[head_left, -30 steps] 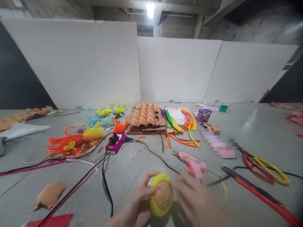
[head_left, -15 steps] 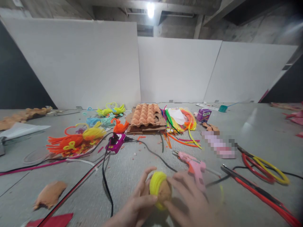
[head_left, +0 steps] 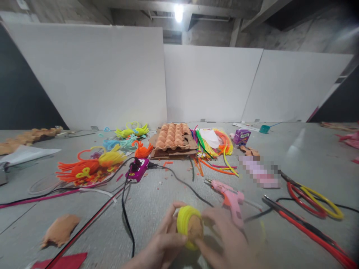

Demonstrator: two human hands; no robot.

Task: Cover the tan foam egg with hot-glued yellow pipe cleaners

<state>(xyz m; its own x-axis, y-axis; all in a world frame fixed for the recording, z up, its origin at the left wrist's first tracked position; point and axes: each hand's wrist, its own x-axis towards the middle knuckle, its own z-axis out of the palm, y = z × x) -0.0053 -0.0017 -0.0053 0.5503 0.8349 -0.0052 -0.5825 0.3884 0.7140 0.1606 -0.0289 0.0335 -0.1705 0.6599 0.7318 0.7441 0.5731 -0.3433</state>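
A person's two bare hands work low over a gray, rough-surfaced floor (head_left: 157,209), cupped around a small rounded tan piece ringed by bands of bright yellow fuzzy cord (head_left: 183,222). The left hand (head_left: 168,239) curls partway closed, its thumb pressed to the near side of the piece and a finger arched over the far side. The right hand (head_left: 224,233), slightly blurred, grips the opposite side between bent fingers and thumb; the tan face of the piece turns toward it.

Just beyond the right hand lies a pink plastic glue gun with an orange trigger (head_left: 228,196). Farther right rest a long dark tool with red handles (head_left: 305,226) and a pair of red and yellow looped handles (head_left: 311,200), beside a pixelated pink patch. To the left sit a torn tan scrap (head_left: 60,228), a flat red piece (head_left: 68,260) and a purple power block with a black plug (head_left: 137,170) — black cable runs from it toward the hands.

Farther out, a bumpy tan egg tray (head_left: 171,136) lies on brown cardboard (head_left: 165,153), between orange and yellow tasseled bundles (head_left: 92,164) and a heap of multicolored fuzzy stems (head_left: 209,145). White panels (head_left: 207,82) stand behind.
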